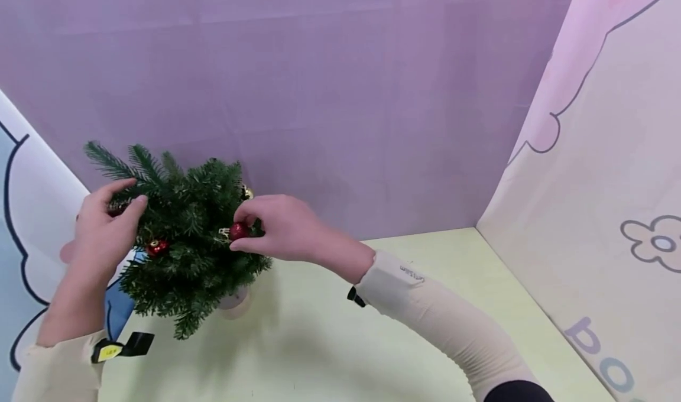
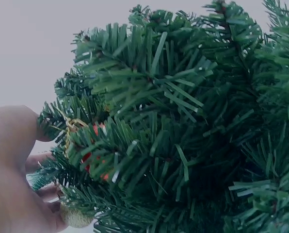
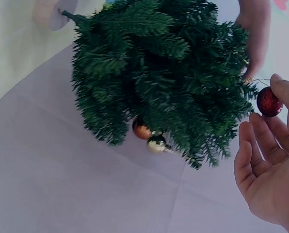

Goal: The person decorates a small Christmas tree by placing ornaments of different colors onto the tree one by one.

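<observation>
A small green artificial Christmas tree [image 1: 197, 213] leans toward the left hand. My right hand [image 1: 284, 227] pinches a glittery red bauble [image 3: 269, 102] between thumb and fingers at the tree's right side; its gold cap points at the branches. Around the tree's left edge lies my left hand [image 1: 103, 227], thumb and index finger apart, touching the needles. Some of its fingers are hidden behind twigs in the left wrist view. Just below that hand hangs a shiny red ornament [image 1: 156, 247]. A gold glitter ball [image 2: 76, 216] shows beside the left fingers.
An orange ball [image 3: 141, 128] and a shiny gold ball [image 3: 157, 144] hang on another side of the tree. The pale round base [image 1: 235, 302] stands on a yellow-green table [image 1: 340, 331]. A purple backdrop [image 1: 340, 106] rises behind, with printed panels [image 1: 601, 213] at the sides.
</observation>
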`<state>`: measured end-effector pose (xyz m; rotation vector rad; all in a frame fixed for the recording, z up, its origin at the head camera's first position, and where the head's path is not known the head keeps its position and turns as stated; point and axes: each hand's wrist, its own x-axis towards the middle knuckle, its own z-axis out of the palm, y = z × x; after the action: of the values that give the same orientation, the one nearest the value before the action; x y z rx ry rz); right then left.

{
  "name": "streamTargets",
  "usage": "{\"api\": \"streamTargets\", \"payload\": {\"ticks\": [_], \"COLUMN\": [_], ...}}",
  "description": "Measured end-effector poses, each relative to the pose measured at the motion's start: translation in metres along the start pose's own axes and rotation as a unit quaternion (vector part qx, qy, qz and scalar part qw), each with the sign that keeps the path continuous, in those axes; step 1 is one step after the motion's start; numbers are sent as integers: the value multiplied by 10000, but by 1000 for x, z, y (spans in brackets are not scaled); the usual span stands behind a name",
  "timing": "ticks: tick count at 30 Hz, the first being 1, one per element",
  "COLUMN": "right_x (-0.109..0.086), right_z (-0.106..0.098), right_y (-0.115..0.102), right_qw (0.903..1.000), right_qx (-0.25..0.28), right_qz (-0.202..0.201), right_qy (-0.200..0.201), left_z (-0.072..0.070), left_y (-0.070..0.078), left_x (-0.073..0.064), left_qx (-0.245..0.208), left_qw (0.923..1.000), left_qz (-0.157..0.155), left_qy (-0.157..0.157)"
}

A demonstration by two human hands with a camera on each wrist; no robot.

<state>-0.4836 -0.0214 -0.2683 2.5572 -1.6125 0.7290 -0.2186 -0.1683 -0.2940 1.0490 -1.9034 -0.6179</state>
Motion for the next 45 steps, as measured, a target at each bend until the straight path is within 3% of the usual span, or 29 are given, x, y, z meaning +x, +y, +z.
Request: {"api": "streamTargets", "payload": {"ticks": [3,6,8,10,13,16,19,27,36,45], "right_x": [3,6,7,9,10,12,12,11,8,-3], "right_z": [4,9,13,15,17,19,20,17,18,26], "right_y": [-6,-11,-13,-14,-13,-9,-5,0,-2,2], "right_qw": [10000,10000,10000,9999,9999,9997,9992,9978,9945,9946], "right_qx": [-30,-75,-87,-94,-28,118,264,543,910,848], "right_qz": [22,9,23,51,144,212,251,370,521,592], "right_qy": [-35,-39,-29,18,42,96,136,111,10,-80], "left_z": [2,4,6,9,16,23,33,57,66,62], "left_y": [-2,2,9,19,33,43,48,52,46,46], "left_x": [-6,-19,-30,-41,-55,-66,-75,-79,-77,-87], "left_qx": [19,116,144,252,272,409,472,667,779,385], "left_qw": [9999,9977,9944,9884,9705,9545,9497,9506,9492,9633], "left_qz": [-118,-323,-166,348,1585,2501,2835,2853,2844,2468], "left_qy": [98,592,1038,1459,1795,1574,1247,1026,1094,982]}}
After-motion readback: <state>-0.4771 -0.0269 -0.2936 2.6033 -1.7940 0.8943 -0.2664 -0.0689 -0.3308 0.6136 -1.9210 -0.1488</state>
